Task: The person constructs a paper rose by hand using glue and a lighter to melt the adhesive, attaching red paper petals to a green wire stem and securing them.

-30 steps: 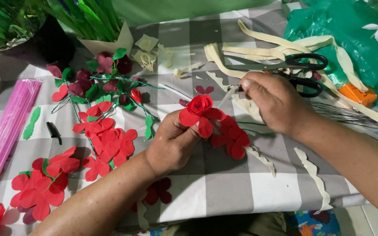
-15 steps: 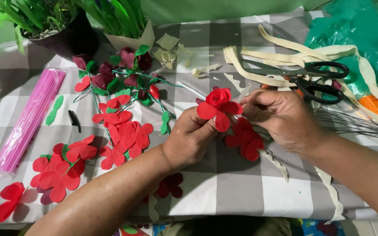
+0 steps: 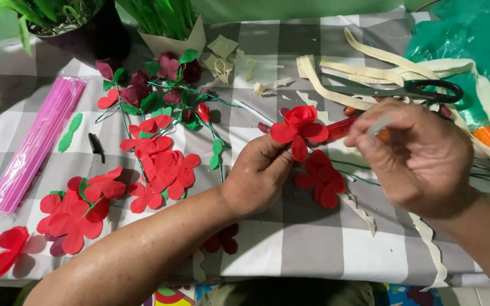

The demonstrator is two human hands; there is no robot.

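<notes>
The left hand (image 3: pixel 259 175) is holding a red paper flower (image 3: pixel 300 129) from below, its fingers grasping under the petals, above the middle of the checked counter (image 3: pixel 313 249). The right hand (image 3: pixel 415 156) is just right of the flower, its fingers pinching a small pale strip (image 3: pixel 379 124). Another red flower (image 3: pixel 321 178) lies on the counter under the hands. Black scissors (image 3: pixel 421 89) lie far right, and a pink bundle of sticks (image 3: pixel 35 144) lies at left.

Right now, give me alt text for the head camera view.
A left hand holds a red paper flower while the right hand pinches something blurred beside it, above a checked tablecloth strewn with red petals and scissors.
</notes>
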